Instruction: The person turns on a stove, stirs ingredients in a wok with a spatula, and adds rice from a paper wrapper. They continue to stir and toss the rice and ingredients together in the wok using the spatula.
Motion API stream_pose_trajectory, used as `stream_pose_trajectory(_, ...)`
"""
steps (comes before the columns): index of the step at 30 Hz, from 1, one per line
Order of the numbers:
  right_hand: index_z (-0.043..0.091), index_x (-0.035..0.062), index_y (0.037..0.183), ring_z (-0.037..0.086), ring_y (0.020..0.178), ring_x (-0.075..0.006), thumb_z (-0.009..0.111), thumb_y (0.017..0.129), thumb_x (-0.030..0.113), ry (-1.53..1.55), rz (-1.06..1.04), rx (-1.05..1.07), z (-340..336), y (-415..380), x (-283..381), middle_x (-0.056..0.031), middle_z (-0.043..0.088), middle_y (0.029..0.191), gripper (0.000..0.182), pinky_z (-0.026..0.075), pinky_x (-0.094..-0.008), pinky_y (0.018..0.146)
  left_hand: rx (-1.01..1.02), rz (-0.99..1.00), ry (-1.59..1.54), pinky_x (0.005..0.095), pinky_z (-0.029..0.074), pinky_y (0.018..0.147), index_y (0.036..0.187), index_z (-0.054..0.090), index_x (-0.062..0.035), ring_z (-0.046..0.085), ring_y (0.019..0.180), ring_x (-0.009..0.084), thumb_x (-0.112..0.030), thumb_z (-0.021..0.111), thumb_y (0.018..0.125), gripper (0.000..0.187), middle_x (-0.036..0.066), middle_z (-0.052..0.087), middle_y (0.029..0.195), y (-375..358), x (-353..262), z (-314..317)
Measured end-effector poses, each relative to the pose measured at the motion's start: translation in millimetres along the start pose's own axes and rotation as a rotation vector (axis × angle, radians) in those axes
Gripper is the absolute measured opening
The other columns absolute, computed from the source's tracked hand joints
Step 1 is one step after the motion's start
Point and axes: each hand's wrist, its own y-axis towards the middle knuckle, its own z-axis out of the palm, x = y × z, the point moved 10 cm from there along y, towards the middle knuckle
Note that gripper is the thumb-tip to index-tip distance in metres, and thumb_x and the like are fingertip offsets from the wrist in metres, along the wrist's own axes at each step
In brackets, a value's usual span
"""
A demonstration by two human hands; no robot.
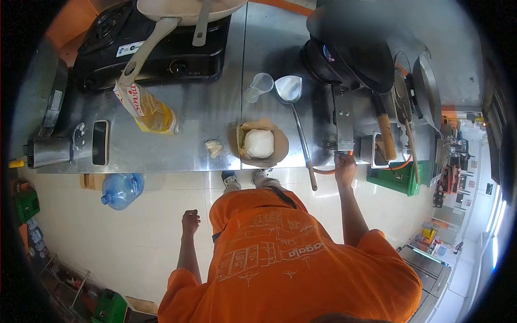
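Observation:
My right hand (346, 168) is closed at the front end of the gas burner's metal control box (343, 124); the exact part in its fingers is hidden. A blue flame (327, 53) shows under the black wok (371, 64), whose wooden handle (385, 137) points toward me. Left of the burner, a steel wok spatula (301, 134) lies with its handle past the counter edge. My left hand (191, 222) hangs below the counter, fingers curled, nothing visible in it. A brown paper box (280, 142) holding a white rounded mass (259, 144) sits before me.
A black stove (196, 62) with a beige pan (188, 11) stands at back left. Nearby are an oil pouch (153, 113), clear cups (262, 83), a phone (100, 142) and a crumpled piece (214, 148). A water jug (123, 191) lies on the floor; an orange hose (326, 171) runs below the burner.

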Motion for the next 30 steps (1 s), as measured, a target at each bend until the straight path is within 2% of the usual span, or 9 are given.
stream_pose_trajectory(4, 0.066, -0.0028, 0.081, 0.068, 0.072, -0.0333, 0.077, 0.077, 0.014, 0.009, 0.021, 0.009, -0.2, 0.2, -1.6, -0.0188, 0.067, 0.081, 0.020, 0.055, -0.0380, 0.063, -0.018, 0.021, 0.027, 0.0280, 0.045, 0.043, 0.109, 0.058, -0.0032, 0.060, 0.056, 0.0148, -0.026, 0.061, 0.092, 0.029, 0.009, 0.064, 0.077, -3.8, 6.0, -2.6)
stream_pose_trajectory(9, 0.066, -0.0027, 0.081, 0.067, 0.073, -0.0345, 0.076, 0.078, 0.015, 0.083, 0.058, 0.009, 2.8, -0.9, -9.7, -0.0190, 0.066, 0.081, 0.021, 0.054, -0.0393, 0.062, -0.109, -0.034, 0.134, 0.0326, 0.041, 0.039, 0.104, 0.052, -0.0111, 0.054, 0.049, 0.0176, -0.025, 0.059, 0.095, 0.018, 0.010, 0.060, 0.074, -8.6, 21.2, -13.5)
stream_pose_trajectory(12, 0.066, -0.0026, 0.081, 0.067, 0.072, -0.0347, 0.075, 0.079, 0.017, -0.010, -0.008, 0.022, 1.3, 0.3, -3.8, -0.0192, 0.066, 0.081, 0.022, 0.054, -0.0396, 0.062, -0.082, -0.062, 0.062, 0.0285, 0.044, 0.040, 0.108, 0.056, -0.0035, 0.057, 0.051, 0.0148, -0.026, 0.061, 0.094, 0.026, 0.007, 0.062, 0.071, -7.8, 25.8, -14.7)
stream_pose_trajectory(15, 0.066, -0.0025, 0.080, 0.066, 0.071, -0.0345, 0.075, 0.079, 0.017, 0.022, 0.021, 0.004, -1.5, 0.4, -5.1, -0.0192, 0.066, 0.079, 0.022, 0.053, -0.0403, 0.063, -0.033, -0.025, 0.006, 0.0275, 0.043, 0.039, 0.105, 0.056, -0.0044, 0.056, 0.050, 0.0141, -0.026, 0.061, 0.094, 0.024, 0.006, 0.061, 0.069, -4.2, 25.1, -10.4)
stream_pose_trajectory(18, 0.064, -0.0064, 0.081, 0.071, 0.071, -0.0283, 0.076, 0.079, 0.011, -0.035, -0.045, 0.021, -0.2, 0.5, -0.1, -0.0183, 0.067, 0.081, 0.021, 0.058, -0.0330, 0.063, -0.019, -0.008, -0.017, 0.0337, 0.040, 0.038, 0.107, 0.050, -0.0109, 0.053, 0.048, 0.0209, -0.021, 0.056, 0.095, 0.016, 0.011, 0.059, 0.074, 7.0, 28.5, -4.8)
stream_pose_trajectory(20, 0.066, -0.0030, 0.079, 0.067, 0.072, -0.0338, 0.075, 0.078, 0.014, 0.034, -0.014, -0.009, -0.6, -0.7, -4.7, -0.0193, 0.066, 0.079, 0.019, 0.053, -0.0383, 0.062, -0.033, 0.042, 0.009, 0.0335, 0.040, 0.038, 0.106, 0.050, -0.0113, 0.052, 0.048, 0.0206, -0.021, 0.056, 0.095, 0.016, 0.011, 0.059, 0.074, 6.0, 25.6, -0.1)
stream_pose_trajectory(22, 0.066, -0.0032, 0.079, 0.067, 0.072, -0.0334, 0.075, 0.078, 0.014, 0.051, -0.006, -0.011, -1.8, -0.6, -3.6, -0.0191, 0.066, 0.079, 0.019, 0.053, -0.0381, 0.062, -0.048, 0.092, 0.035, 0.0334, 0.040, 0.039, 0.106, 0.050, -0.0116, 0.052, 0.047, 0.0203, -0.021, 0.056, 0.095, 0.015, 0.011, 0.058, 0.074, 8.0, 21.1, 0.6)
stream_pose_trajectory(28, 0.066, -0.0062, 0.082, 0.069, 0.072, -0.0305, 0.075, 0.079, 0.012, 0.067, 0.026, 0.008, -0.9, -2.0, -8.0, -0.0186, 0.067, 0.081, 0.020, 0.055, -0.0355, 0.064, 0.037, 0.000, -0.135, 0.0336, 0.038, 0.039, 0.099, 0.051, -0.0132, 0.049, 0.046, 0.0174, -0.021, 0.060, 0.093, 0.014, 0.007, 0.053, 0.068, 24.3, 47.6, -0.7)
stream_pose_trajectory(30, 0.066, -0.0089, 0.084, 0.071, 0.072, -0.0285, 0.075, 0.080, 0.009, 0.017, 0.006, 0.012, -2.5, -1.2, -7.8, -0.0193, 0.067, 0.084, 0.021, 0.058, -0.0329, 0.063, 0.069, -0.095, -0.114, 0.0273, 0.041, 0.038, 0.102, 0.058, -0.0101, 0.054, 0.049, 0.0139, -0.026, 0.063, 0.091, 0.020, 0.005, 0.060, 0.069, 34.0, 60.4, -2.7)
